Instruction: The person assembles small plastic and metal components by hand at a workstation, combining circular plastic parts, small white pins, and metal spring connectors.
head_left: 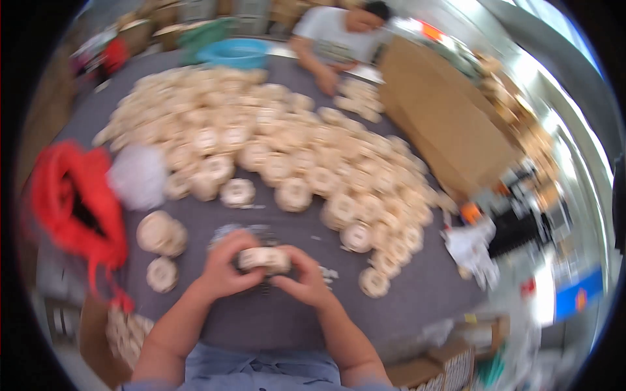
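My left hand point(227, 270) and my right hand point(305, 277) are closed on a cream-coloured round piece point(266, 259), turned partly edge-on between them. Thumbs press its near side and the fingers wrap its ends. Just beyond it, a small dark and clear item point(257, 231) lies on the grey cloth; blur hides its kind. A large heap of similar round cream pieces point(287, 137) covers the far part of the table. To the left of my left hand stand a small stack of pieces point(161, 232) and a single piece point(162, 274).
A red bag point(78, 202) and a white plastic bundle point(138, 177) lie at the left. A blue basin point(235, 52) is at the back. Across the table a person point(339, 39) works beside a large cardboard box point(447, 117). White gloves point(473, 251) hang at the right edge.
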The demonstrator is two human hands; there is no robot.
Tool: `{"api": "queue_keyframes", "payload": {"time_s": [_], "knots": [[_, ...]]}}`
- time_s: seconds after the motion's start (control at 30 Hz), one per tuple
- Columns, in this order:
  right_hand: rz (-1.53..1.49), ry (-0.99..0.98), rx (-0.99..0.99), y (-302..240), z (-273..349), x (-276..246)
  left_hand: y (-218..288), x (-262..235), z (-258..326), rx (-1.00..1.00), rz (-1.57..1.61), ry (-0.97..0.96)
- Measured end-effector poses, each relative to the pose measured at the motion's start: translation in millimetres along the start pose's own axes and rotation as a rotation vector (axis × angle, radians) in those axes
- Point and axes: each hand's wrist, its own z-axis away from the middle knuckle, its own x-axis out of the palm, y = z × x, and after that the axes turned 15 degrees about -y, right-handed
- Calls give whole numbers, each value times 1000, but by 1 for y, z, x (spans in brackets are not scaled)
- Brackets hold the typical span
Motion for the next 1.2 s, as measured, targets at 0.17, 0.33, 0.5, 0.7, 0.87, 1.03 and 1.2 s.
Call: {"api": "queue_keyframes", "payload": {"time_s": [0.17, 0.33, 0.5, 0.7, 0.87, 1.03, 1.2], "knots": [[17, 129, -114, -12, -5, 9, 4, 2, 18, -63, 214, 37], [-84, 194, -95, -8, -8, 13, 23, -7, 77, -232, 347, 151], [-54, 200, -82, -10, -7, 13, 21, -33, 132, -483, 433, 478], [-55, 242, -62, -9, -7, 9, -21, -56, 163, -638, -488, 574], [-26, 373, -15, -7, -10, 3, -19, -38, 150, -646, -663, 473], [-3, 562, -16, -4, -7, -15, -6, -37, 142, -593, -810, 611], [26, 756, 32, -9, 1, -46, 4, -21, 124, -275, -729, 500]]}}
